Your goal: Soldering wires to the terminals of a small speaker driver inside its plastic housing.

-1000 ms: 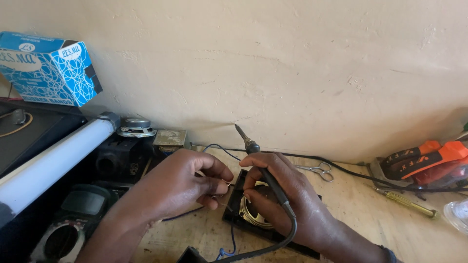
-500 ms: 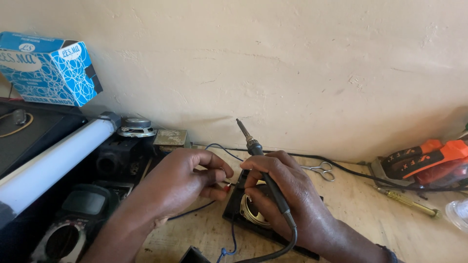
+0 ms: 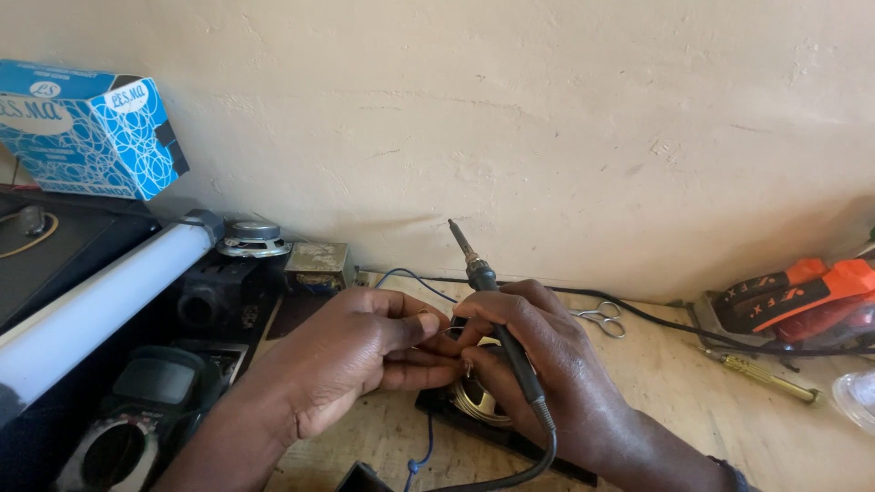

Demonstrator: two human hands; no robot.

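Black soldering iron (image 3: 497, 310) clasped in right hand (image 3: 547, 383), left hand (image 3: 355, 360) pinching something hidden, speaker (image 3: 478, 401) mostly covered

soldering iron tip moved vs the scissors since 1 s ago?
Yes, slightly. The soldering iron tip swung upright and toward the wall, away from the scissors.

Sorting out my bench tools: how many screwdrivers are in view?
1: a yellow-handled screwdriver lies on the wooden bench at right, past the right hand holding the black soldering iron. Others may be hidden among the clutter at left.

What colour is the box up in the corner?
The box is blue with white scribbly loops, seen in the head view.
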